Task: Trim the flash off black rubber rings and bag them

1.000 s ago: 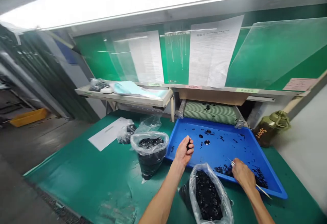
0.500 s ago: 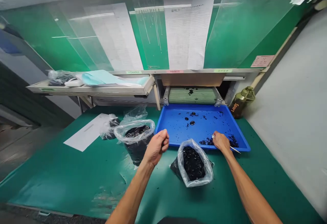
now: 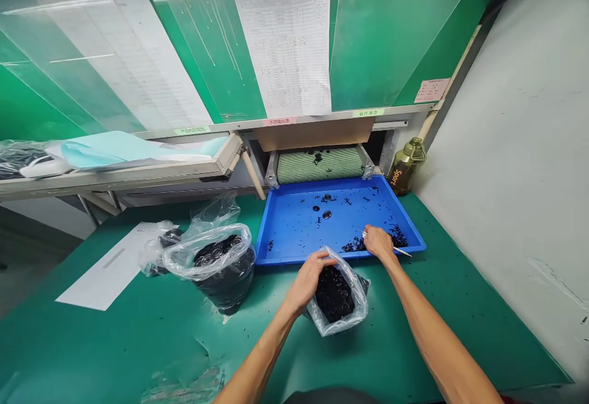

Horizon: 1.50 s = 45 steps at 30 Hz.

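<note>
My left hand [image 3: 307, 281] is at the left rim of an open clear bag [image 3: 338, 293] filled with small black parts. Its fingers reach over the rim, and whether they pinch the plastic is hard to tell. My right hand [image 3: 379, 243] is closed on a thin white stick-like tool [image 3: 402, 251], over the front right of a blue tray [image 3: 280, 255]. Small black pieces [image 3: 353, 245] lie heaped beside that hand. A few black rings [image 3: 326, 214] and scattered bits rest farther back in the tray.
A larger bag of black rings [image 3: 225, 275] stands on the left, beside a small bag [image 3: 159, 247] and a white sheet [image 3: 108, 269]. Behind the tray is a green ribbed conveyor [image 3: 321, 166]. An olive bottle [image 3: 407, 167] stands at the back right, near the wall.
My left hand has moved from beside the larger bag to the rim of the front bag, its fist loosened. The view has shifted, and my right hand still holds the tool over the tray.
</note>
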### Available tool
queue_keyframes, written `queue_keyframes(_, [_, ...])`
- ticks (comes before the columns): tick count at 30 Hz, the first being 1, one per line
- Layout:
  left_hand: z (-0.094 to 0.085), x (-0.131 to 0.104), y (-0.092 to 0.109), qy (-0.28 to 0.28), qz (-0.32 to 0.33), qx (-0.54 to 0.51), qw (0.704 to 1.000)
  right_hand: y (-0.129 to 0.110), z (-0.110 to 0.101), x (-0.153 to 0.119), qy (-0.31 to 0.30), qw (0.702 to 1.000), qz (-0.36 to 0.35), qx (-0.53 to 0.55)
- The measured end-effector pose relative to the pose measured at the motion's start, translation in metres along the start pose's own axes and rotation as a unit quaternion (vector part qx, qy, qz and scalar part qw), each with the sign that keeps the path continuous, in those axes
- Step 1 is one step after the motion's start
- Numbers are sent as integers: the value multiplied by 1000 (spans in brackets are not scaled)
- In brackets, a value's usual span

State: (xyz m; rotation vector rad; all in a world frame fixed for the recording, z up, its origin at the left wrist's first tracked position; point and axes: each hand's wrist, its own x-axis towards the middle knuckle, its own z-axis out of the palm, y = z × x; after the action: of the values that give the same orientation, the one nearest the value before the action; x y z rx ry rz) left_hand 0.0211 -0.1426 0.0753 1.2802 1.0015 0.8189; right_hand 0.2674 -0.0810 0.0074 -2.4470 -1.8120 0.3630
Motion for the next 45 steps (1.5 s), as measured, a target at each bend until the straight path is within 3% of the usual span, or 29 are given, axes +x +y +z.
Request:
queue_keyframes(6, [3, 3, 0, -24, 56, 28, 998, -2, 0, 1, 8, 1000, -4, -2])
queue_keyframes(10, [-13, 32, 13, 73, 54, 24, 996, -5, -2, -2, 41, 999, -10, 6])
queue_keyframes(14, [-36, 101, 32, 174, 105, 72, 976, -4, 2, -4, 73, 996, -33, 32])
queue_keyframes(17, [-51, 171, 46, 210, 159, 202, 943, 0, 9, -1, 92, 992, -58, 64])
queue_keyframes(20, [-59, 241, 58, 235, 173, 299, 909, 4, 16, 2, 113, 988, -77, 75])
queue_keyframes(24, [-54, 312, 74, 217, 194, 369, 883, 5, 22, 4, 133, 984, -95, 68])
queue_keyframes(30, [-27, 378, 84, 165, 216, 482, 833, 6, 27, 7, 102, 988, -90, 78])
queue_keyframes(35, [-12, 417, 83, 147, 202, 524, 814, 10, 34, 11, 104, 986, -95, 89])
queue_keyframes(39, [-7, 429, 87, 150, 200, 518, 818, 13, 40, 13, 118, 984, -95, 92])
queue_keyframes(42, [-15, 424, 91, 163, 207, 491, 830, 14, 41, 13, 124, 983, -101, 92])
queue_keyframes(45, [-36, 411, 92, 192, 212, 447, 848, 14, 41, 12, 129, 982, -107, 88])
